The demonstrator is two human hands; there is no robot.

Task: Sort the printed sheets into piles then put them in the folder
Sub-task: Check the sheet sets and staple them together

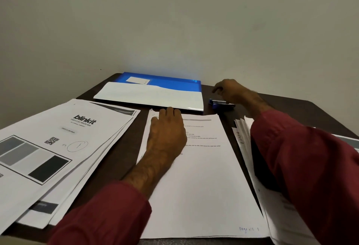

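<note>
I see three piles of printed sheets on the dark table (295,109), so I think the sorting is mostly done. The left pile (64,147) sits in the lower left of the frame, with a "blinkit" page on top. The middle pile (204,176) is in the lower centre. The right pile (241,134) is at the right edge, partly hidden under a red sleeve.

The blue folder (174,85) lies in the centre of the frame, just above the middle pile. All the piles are outside it, so I judge that filling it is not yet done.

My left hand (167,134) lies flat on the top part of the middle pile, fingers straight, pressing down. My right hand (229,91) reaches up to the right of the folder, just above a small blue stapler (221,104). Its fingers are loosely bent and I see nothing in them.
</note>
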